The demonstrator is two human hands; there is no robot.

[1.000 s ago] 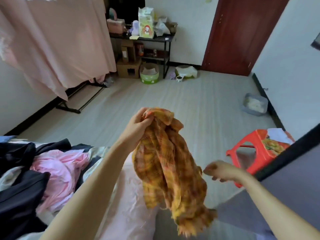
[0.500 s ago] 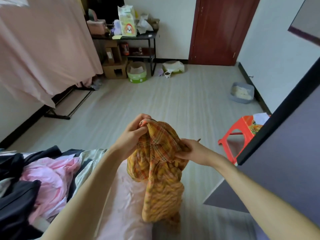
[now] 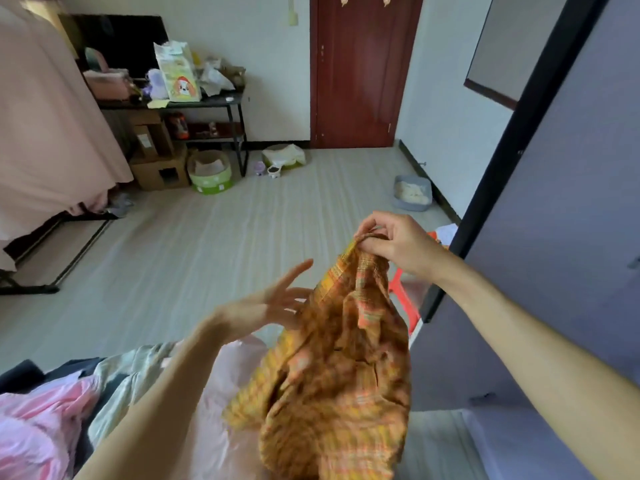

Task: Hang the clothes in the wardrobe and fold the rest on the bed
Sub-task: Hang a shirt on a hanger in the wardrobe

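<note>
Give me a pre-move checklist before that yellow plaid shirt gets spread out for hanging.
1. Right hand pinches the top edge of the plaid shirt: ok.
2. Left hand free to take a second hold: ok, fingers straight, beside the cloth.
3. Shirt hanging straight: not ok, bunched and twisted.
4. Collar or shoulders found: cannot tell.
5. Hanger at hand: cannot tell, none in view.
6. Shirt clear of the clothes pile: ok.

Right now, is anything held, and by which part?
The right hand pinches the plaid shirt at its top edge. The left hand is open and holds nothing.
</note>
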